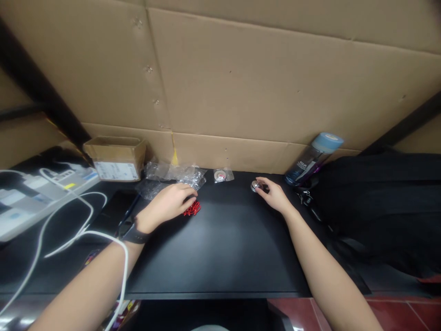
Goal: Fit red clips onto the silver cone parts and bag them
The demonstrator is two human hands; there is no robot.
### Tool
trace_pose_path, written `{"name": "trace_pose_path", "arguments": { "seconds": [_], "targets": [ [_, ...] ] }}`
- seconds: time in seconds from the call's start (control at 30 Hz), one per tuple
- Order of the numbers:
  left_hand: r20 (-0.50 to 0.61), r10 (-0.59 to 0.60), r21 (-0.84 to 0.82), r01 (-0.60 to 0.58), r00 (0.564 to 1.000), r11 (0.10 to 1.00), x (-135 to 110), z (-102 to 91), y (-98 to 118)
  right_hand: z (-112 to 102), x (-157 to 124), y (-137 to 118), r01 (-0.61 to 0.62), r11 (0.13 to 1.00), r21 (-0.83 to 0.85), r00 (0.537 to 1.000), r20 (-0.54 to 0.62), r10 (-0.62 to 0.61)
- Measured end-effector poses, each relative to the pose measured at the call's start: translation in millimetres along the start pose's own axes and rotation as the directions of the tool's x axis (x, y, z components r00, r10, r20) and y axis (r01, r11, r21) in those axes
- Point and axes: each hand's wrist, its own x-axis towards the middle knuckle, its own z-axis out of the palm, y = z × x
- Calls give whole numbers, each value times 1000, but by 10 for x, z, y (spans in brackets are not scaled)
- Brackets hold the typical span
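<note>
**Q:** Status of the work area, largest items first?

**A:** The black tabletop (220,248) carries everything. A black bag (379,207) covers its right side. A power strip (44,186) with a white cable (82,220) lies at the left edge. A cardboard box (115,157) stands at the rear left, and a blue-capped water bottle (314,158) leans at the rear right. Empty-looking clear plastic bags (172,174) lie along the rear edge, with a small bagged roll (222,175) just beside them.

**Q:** State of the hands?

**A:** The left hand (170,202) is palm down near the rear centre, fingers curled, with its tips at a heap of red pieces (192,209). Whether it grips any of them cannot be told. The right hand (274,194) pinches a silvery round part (255,185) between thumb and fingertips, close to the rear edge and well apart from the heap.

**Q:** Progress?

**A:** Judged early. The red pieces are out of their bag and lie loose on the tabletop. One silvery part is in hand. No red piece is visibly joined to the silvery part, no finished item is in view, and the middle and front of the tabletop hold no sorted pieces. The small roll remains bagged.
</note>
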Motion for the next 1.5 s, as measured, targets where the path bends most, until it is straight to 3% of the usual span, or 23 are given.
{"name": "trace_pose_path", "arguments": {
  "seconds": [0.53,0.83,1.03,1.2,1.5],
  "targets": [
    [-12,10,1,-10,1000,1000,-8,2,-19,-10,2,-29,-12,1000,18,999,-38,13],
    [7,12,11,-12,1000,1000,-4,0,-42,-98,-25,-341,104,995,-12,982,-157,-104],
    [4,24,-15,-24,1000,1000,-7,-4,-80,-22,-102,-629,180,983,45,983,30,-181],
    [41,60,-97,-56,997,994,-2,2,-93,96,-147,-790,229,967,109,952,184,-246],
    [82,111,-174,-95,990,980,26,60,23,132,-163,-836,265,953,144,937,197,-290]
  ]
}}
